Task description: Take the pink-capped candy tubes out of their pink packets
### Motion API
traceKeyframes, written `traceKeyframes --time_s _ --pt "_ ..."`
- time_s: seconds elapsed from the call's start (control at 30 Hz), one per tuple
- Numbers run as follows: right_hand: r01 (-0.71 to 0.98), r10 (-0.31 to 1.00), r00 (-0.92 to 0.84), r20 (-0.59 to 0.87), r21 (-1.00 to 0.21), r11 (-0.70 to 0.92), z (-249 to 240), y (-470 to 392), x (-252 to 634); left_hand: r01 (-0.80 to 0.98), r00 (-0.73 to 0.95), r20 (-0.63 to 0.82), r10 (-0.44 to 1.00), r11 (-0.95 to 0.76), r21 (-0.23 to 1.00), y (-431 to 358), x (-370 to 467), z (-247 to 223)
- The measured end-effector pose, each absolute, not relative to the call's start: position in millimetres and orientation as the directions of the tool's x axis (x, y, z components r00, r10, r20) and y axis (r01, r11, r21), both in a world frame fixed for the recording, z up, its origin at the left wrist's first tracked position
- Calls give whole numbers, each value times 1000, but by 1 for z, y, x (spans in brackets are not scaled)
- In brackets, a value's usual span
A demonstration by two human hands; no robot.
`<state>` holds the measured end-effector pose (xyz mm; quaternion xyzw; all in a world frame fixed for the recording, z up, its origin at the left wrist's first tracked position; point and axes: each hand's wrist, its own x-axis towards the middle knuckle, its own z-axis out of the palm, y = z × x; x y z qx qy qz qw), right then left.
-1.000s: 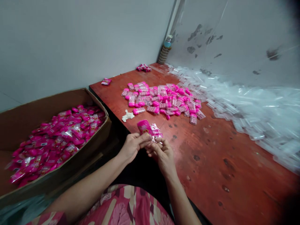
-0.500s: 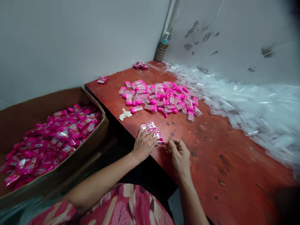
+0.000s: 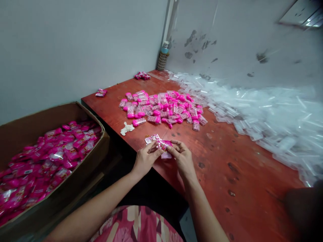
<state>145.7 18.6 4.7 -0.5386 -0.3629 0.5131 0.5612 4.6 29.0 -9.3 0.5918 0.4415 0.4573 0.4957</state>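
In the head view, the left hand (image 3: 145,161) and the right hand (image 3: 184,158) meet near the close edge of a red surface (image 3: 217,188), thumbs and fingers pinching a small pink wrapper (image 3: 165,144) from either side. The wrapper sits between the fingertips, and more shiny wrappers (image 3: 150,138) lie flat on the surface just beyond the left hand's fingers. Farther back is a loose pile of small clear bottles (image 3: 164,107) with pink caps, and near it a crumpled white scrap (image 3: 126,128). Clear plastic sleeves (image 3: 257,117) are heaped along the wall on the right. A water bottle (image 3: 165,47) stands in a woven holder (image 3: 162,62) at the far corner. To the left, beside the surface, a cardboard box (image 3: 102,143) holds many pink packets (image 3: 52,161).
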Motion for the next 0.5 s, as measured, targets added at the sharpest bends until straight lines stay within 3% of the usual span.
traceKeyframes --time_s 0.1,0.17,0.23,0.3,0.37,0.43,0.5 --pt "-89 981 132 -144 -987 -133 10 23 145 -159 314 -192 930 250 955 33 4 -7" --pt "55 991 65 -115 -991 -118 12 31 148 -240 330 -283 901 370 897 35 3 -8" --pt "315 998 55 -25 -948 -41 13 46 156 -271 300 -326 896 408 872 37 1 -9" --pt "691 987 71 146 -721 56 11 69 169 -280 260 -353 899 420 863 37 -1 -8" --pt "941 959 5 283 -324 91 8 96 184 -299 231 -382 895 439 847 36 -3 -6" --pt "978 951 -73 301 -163 127 3 122 197 -331 209 -412 887 460 824 35 -6 -5" --pt "975 946 -154 286 -110 192 -3 143 207 -358 197 -436 878 479 802 34 -9 -4"
